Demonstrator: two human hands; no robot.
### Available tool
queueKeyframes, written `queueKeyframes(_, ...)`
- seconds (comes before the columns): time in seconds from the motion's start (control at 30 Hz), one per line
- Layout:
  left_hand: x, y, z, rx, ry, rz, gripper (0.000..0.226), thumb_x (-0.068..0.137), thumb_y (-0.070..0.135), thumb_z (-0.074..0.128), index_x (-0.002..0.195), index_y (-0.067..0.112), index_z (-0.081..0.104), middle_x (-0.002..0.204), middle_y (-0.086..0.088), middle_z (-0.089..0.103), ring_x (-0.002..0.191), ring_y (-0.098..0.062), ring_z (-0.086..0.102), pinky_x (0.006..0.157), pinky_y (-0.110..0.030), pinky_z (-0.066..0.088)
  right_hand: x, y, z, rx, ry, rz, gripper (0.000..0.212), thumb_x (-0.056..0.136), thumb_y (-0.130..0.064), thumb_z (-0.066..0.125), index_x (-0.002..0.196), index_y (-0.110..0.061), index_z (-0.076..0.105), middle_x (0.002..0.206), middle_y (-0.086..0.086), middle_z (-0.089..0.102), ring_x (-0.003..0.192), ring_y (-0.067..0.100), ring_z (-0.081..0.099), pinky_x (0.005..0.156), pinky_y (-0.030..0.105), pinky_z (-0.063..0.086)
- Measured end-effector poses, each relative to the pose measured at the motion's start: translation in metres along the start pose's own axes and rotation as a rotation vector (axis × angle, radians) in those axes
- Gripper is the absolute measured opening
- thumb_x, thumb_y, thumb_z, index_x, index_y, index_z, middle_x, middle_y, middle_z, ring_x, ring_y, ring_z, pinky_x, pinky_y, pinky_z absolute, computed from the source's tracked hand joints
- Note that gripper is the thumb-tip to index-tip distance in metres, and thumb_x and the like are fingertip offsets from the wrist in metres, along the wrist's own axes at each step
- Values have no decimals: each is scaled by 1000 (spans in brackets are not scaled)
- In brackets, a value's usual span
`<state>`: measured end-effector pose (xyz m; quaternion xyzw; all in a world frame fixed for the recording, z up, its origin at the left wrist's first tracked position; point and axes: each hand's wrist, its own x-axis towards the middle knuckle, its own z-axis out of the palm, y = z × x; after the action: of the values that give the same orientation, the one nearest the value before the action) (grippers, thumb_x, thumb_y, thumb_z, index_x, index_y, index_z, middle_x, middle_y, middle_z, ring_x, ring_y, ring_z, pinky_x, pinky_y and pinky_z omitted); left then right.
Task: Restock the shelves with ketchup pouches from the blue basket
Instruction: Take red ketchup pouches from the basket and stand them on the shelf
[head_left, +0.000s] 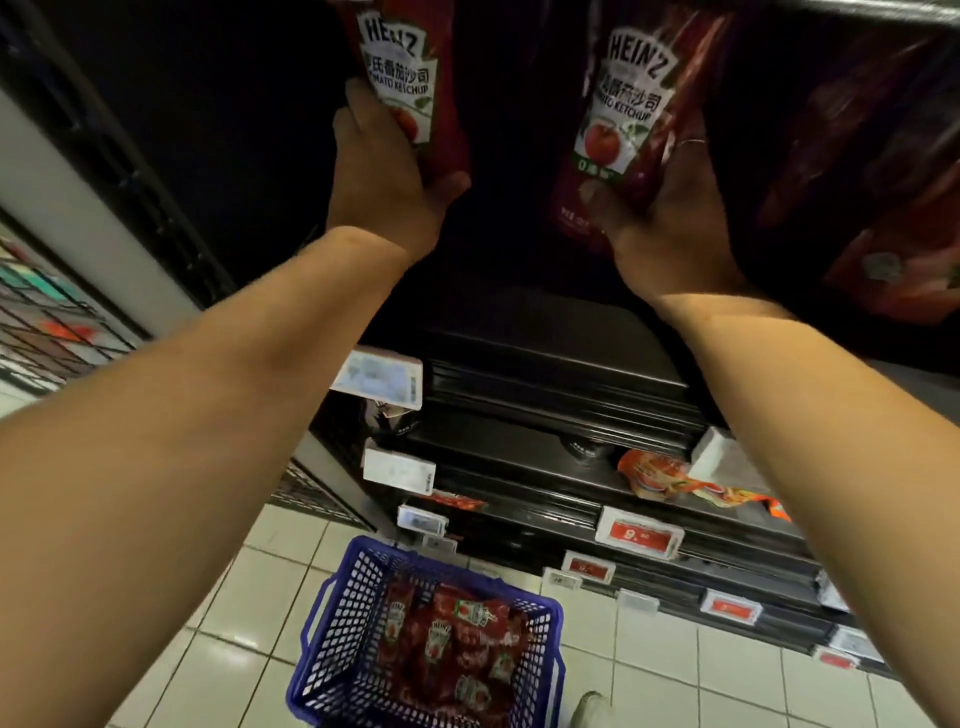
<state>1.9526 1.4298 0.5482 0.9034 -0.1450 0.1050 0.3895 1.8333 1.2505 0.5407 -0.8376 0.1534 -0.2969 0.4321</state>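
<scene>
While both hands grip upright pouches, left pouch (410, 88) and right pouch (623, 114) read "HEINZ TOMATO KETCHUP".

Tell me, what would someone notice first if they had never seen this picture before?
Probably the two red ketchup pouches held up high near the top of the view, one in the left hand and one in the right hand, both reaching toward a dark upper shelf. After that, the blue basket down on the white tiled floor stands out, with more pouches piled inside it.
</scene>
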Motion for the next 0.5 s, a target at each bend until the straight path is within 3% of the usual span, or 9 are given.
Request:
queueKeyframes(0.07,22,1,5,36,-52,23,95,83,34,80,154,8,23,152,-11,35,139,-20,40,114,-23,35,3,3,1,-16,3,-6,68,92,-19,70,149,-11,35,137,-6,54,120,1,51,93,-3,37)
queueKeyframes(0.17,50,4,17,69,-131,37,82,87,38,75,153,17,32,150,-7,42,136,-21,46,111,-28,41,4,7,3,-33,5,-2,63,94,-21,69,147,-14,36,136,-6,54,118,-1,49,86,-7,35)
queueKeyframes(0.33,57,-1,33,92,-28,70,83,88,46,72,153,14,32,151,-8,44,135,-20,48,103,-21,39,12,14,8,-48,29,36,56,96,-22,66,144,-15,38,122,-16,51,98,-14,50,72,-10,34)
queueKeyframes(0.43,50,-4,31,63,64,94,91,84,44,77,154,13,28,152,-11,40,137,-24,44,101,-18,33,26,10,16,-112,13,62,58,98,-27,64,147,-15,35,130,-11,53,112,0,49,78,-5,34)
queueKeyframes(0.5,45,-3,28,55,131,144,91,84,41,76,155,12,27,153,-13,36,138,-27,41,108,-23,31,43,6,25,-165,-8,64,63,98,-31,63,150,-13,33,142,-3,51,127,10,49,92,4,36)
